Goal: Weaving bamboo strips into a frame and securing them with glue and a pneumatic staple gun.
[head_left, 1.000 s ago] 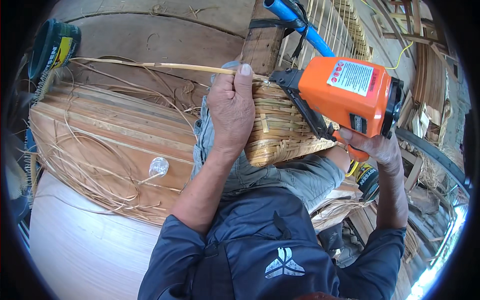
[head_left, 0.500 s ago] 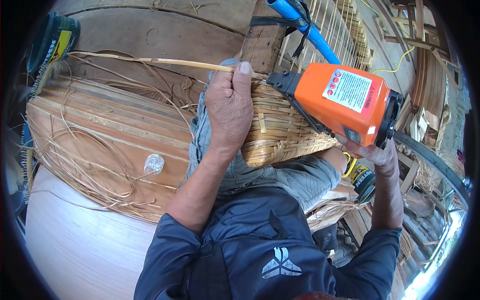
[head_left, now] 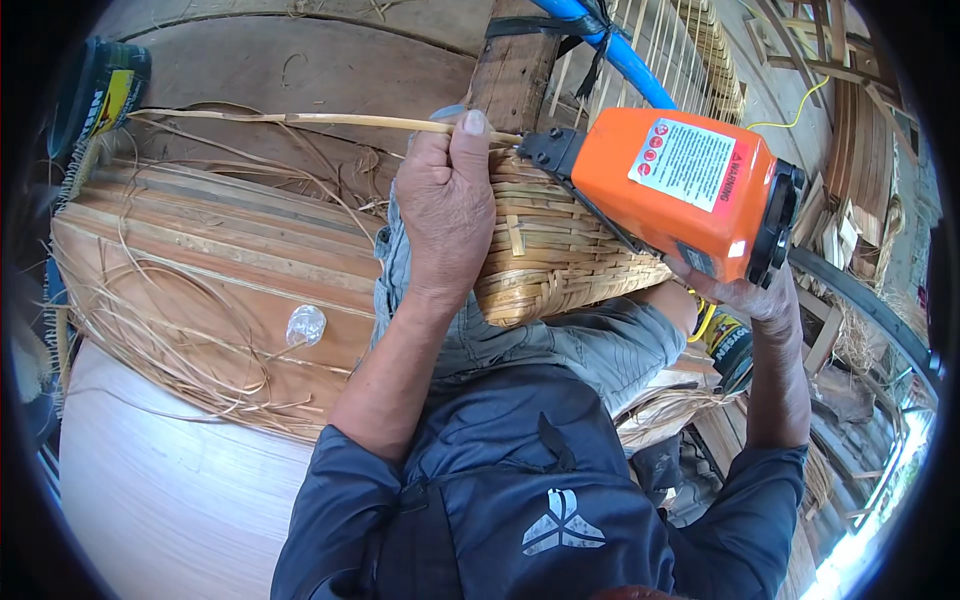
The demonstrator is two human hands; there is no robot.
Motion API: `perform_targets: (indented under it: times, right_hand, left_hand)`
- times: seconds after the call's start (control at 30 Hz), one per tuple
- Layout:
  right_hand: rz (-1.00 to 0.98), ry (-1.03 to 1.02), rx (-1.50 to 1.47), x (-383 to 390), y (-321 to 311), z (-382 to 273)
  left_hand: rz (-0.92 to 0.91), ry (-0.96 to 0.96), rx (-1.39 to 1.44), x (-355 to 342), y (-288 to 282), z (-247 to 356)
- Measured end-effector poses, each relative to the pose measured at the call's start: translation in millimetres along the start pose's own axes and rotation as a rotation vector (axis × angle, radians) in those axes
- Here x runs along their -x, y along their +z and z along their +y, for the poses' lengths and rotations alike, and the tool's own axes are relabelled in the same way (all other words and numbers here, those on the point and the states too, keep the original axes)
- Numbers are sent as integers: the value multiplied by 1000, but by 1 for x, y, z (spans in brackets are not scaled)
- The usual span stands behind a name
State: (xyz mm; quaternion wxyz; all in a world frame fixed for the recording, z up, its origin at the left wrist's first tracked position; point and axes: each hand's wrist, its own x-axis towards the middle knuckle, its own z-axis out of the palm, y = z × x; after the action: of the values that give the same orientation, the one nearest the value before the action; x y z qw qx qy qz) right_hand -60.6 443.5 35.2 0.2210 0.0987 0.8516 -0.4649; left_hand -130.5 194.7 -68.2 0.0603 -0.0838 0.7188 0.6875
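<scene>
A long pale rattan strip [head_left: 350, 121] runs leftward from my left hand [head_left: 447, 205], which is closed on it with the thumb on top. Below and beside that hand, a woven rattan frame [head_left: 550, 245] lies across my lap. My right hand [head_left: 740, 300] grips an orange pneumatic stapler [head_left: 665, 185] from beneath; the tool hides most of its fingers. The stapler's black nose [head_left: 548, 150] meets the corner of the weave, close to my left thumb. A wooden post [head_left: 512, 75] stands just beyond that corner, with a blue pipe [head_left: 620, 60] tied near it by black strips.
Loose rattan strips [head_left: 190, 365] lie in a tangle on the stacked boards [head_left: 220, 250] at left, near a clear plastic piece [head_left: 306, 325]. A dark bucket [head_left: 100, 95] stands far left. From the stapler, a black hose [head_left: 865, 310] curves off to the right among wood scraps.
My left hand, the stapler and the woven frame sit slightly farther left in the view. Both grips look the same.
</scene>
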Motion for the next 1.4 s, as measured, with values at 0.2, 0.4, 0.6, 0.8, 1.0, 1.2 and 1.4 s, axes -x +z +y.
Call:
perform_targets:
  times: [0.2,0.4,0.6,0.8,1.0,1.2,1.4]
  right_hand:
    - [8,1,-116,-2,2,-2]
    - [49,-155,252,-6,7,-8]
    - [383,140,-38,98,-18,-6]
    - [504,567,244,235,-12,28]
    - [554,1033,-41,329,63,133]
    - [704,1366,-47,420,208,248]
    - [876,1545,-170,360,250,227]
  left_hand:
    - [-5,-1,82,-1,1,-1]
    - [15,6,-140,-4,-3,11]
    - [74,-40,16,3,5,5]
    - [53,158,-102,-9,2,-13]
    - [-250,-206,103,-16,3,1]
    - [-275,-218,-12,-6,0,-6]
    - [-250,-137,-63,47,-17,15]
